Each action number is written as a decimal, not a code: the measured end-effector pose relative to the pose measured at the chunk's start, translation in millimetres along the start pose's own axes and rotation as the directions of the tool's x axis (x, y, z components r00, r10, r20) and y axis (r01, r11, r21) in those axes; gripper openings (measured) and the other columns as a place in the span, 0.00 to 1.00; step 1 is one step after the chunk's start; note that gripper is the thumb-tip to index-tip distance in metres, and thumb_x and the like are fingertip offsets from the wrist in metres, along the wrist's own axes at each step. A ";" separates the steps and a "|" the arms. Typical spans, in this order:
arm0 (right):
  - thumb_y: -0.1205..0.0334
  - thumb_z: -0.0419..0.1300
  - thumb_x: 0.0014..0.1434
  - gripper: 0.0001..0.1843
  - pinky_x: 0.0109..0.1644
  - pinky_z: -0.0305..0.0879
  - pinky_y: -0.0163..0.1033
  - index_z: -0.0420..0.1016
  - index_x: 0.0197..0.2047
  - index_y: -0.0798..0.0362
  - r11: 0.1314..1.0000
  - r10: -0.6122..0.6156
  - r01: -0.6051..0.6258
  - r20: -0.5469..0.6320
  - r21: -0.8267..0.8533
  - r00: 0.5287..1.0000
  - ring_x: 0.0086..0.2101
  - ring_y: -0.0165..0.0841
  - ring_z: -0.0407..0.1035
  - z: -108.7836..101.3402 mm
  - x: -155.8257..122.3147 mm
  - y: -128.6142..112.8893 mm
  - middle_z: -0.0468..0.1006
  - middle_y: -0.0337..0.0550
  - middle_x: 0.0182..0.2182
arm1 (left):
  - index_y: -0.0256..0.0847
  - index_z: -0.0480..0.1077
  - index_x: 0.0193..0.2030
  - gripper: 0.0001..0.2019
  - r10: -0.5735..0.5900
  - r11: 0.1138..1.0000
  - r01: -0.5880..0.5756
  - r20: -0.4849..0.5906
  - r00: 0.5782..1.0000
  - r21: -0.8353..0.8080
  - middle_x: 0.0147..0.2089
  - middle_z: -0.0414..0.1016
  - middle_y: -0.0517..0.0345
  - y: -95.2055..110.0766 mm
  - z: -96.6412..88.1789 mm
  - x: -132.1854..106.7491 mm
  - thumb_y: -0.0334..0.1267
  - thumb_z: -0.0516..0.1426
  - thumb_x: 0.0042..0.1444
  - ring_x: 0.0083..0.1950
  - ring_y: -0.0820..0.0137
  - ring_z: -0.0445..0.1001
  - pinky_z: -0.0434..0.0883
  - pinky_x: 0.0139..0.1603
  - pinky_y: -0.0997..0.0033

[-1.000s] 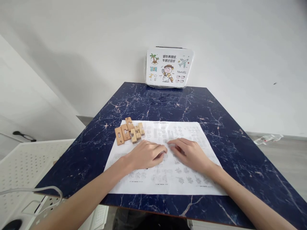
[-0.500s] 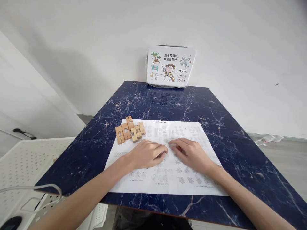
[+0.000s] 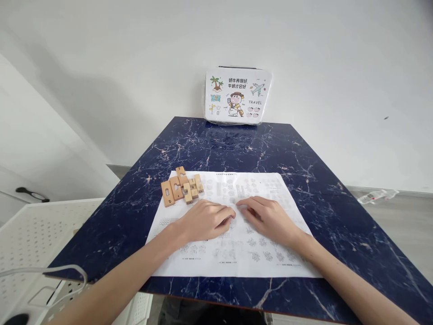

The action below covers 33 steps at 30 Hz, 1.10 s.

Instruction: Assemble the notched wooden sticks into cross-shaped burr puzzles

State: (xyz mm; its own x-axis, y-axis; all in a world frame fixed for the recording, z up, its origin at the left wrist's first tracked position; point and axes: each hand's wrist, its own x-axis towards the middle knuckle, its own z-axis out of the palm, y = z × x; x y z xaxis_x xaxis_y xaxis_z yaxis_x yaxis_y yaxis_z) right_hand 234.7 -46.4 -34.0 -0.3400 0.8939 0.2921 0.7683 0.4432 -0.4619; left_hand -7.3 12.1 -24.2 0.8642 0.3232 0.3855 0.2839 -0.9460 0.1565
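A large white paper sheet (image 3: 284, 266), printed with small diagrams, is spread over the front of the table. Both my hands rest on it, palms down, fingertips a short gap apart. My left hand (image 3: 211, 220) is open with loosely bent fingers, nothing seen in it. Opposite it, my right hand (image 3: 265, 214) also lies open, thumb apart from the fingers, holding nothing. Just beyond my left hand, on the sheet's far left corner, sit several wooden puzzle pieces: a flat slotted piece marked 2 (image 3: 167, 198), notched flat ones, and a cluster of notched blocks (image 3: 189, 194).
The dark blue marbled table (image 3: 233, 153) reaches the wall. At its far edge stands a white case (image 3: 238, 95) with cartoon prints. A white perforated stand (image 3: 50, 225) with a cable (image 3: 67, 267) is at the left. Clear plastic packaging (image 3: 377, 196) lies on the floor, right.
The whole view has shifted slightly, so the case and the table's far edge sit a little lower and further left. My hands and the wooden pieces have stayed put on the sheet.
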 end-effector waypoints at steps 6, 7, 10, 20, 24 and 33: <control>0.59 0.52 0.74 0.15 0.39 0.71 0.43 0.79 0.54 0.49 1.000 0.000 0.000 -0.006 0.006 1.000 0.36 0.37 0.78 1.1 -0.3 0.9 0.85 0.46 0.40 | 0.40 0.73 0.42 0.10 -0.003 1.000 0.003 0.001 1.000 0.005 0.27 0.76 0.62 1.0 -1.0 -0.2 0.32 0.51 0.69 0.23 0.74 0.69 0.56 0.24 0.69; 0.59 0.52 0.74 0.15 0.39 0.71 0.43 0.79 0.54 0.49 1.000 0.004 -0.004 -0.006 0.004 1.000 0.35 0.37 0.78 1.2 -0.3 0.9 0.85 0.45 0.40 | 0.40 0.73 0.41 0.10 -0.004 1.000 0.004 0.003 1.000 0.003 0.27 0.76 0.62 1.1 -1.2 -0.3 0.32 0.51 0.69 0.23 0.74 0.69 0.57 0.24 0.69; 0.59 0.52 0.74 0.15 0.38 0.70 0.42 0.79 0.54 0.49 1.000 0.009 -0.009 -0.003 -0.002 1.000 0.35 0.37 0.78 0.9 0.0 0.8 0.84 0.45 0.39 | 0.40 0.73 0.41 0.09 -0.005 1.000 0.005 0.008 1.000 0.000 0.27 0.76 0.62 1.0 -1.3 -0.6 0.32 0.51 0.69 0.23 0.74 0.68 0.56 0.24 0.69; 0.60 0.51 0.74 0.16 0.38 0.70 0.43 0.79 0.53 0.49 1.000 0.004 -0.004 0.003 -0.001 1.000 0.35 0.37 0.78 -1.0 0.8 -1.6 0.85 0.45 0.40 | 0.39 0.73 0.41 0.09 -0.004 1.000 0.004 -0.002 1.000 0.005 0.27 0.76 0.63 1.1 -1.6 -0.2 0.31 0.52 0.69 0.24 0.74 0.69 0.56 0.24 0.68; 0.60 0.51 0.74 0.15 0.39 0.71 0.43 0.79 0.54 0.49 1.000 0.002 -0.002 0.001 0.005 1.000 0.36 0.37 0.78 -0.7 0.4 -1.3 0.85 0.45 0.41 | 0.39 0.73 0.41 0.09 0.012 1.000 -0.011 -0.014 1.000 0.014 0.27 0.76 0.63 0.5 -1.5 -0.4 0.32 0.52 0.69 0.23 0.74 0.69 0.57 0.23 0.68; 0.60 0.52 0.74 0.16 0.39 0.71 0.42 0.79 0.54 0.49 1.000 -0.008 0.008 -0.009 0.004 1.000 0.37 0.38 0.79 0.2 0.5 -0.2 0.85 0.46 0.42 | 0.40 0.74 0.42 0.09 0.041 0.999 -0.040 -0.039 0.998 0.025 0.27 0.76 0.64 2.7 -1.4 -0.9 0.30 0.52 0.69 0.23 0.74 0.69 0.59 0.23 0.69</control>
State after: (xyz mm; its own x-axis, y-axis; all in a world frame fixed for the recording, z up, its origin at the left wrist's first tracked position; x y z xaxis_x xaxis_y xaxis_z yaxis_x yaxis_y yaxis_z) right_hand 234.3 -46.0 -33.9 -0.3407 0.8899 0.3034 0.7634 0.4502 -0.4632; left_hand -7.9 9.3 -22.8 0.8581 0.2852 0.4271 0.2598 -0.9584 0.1180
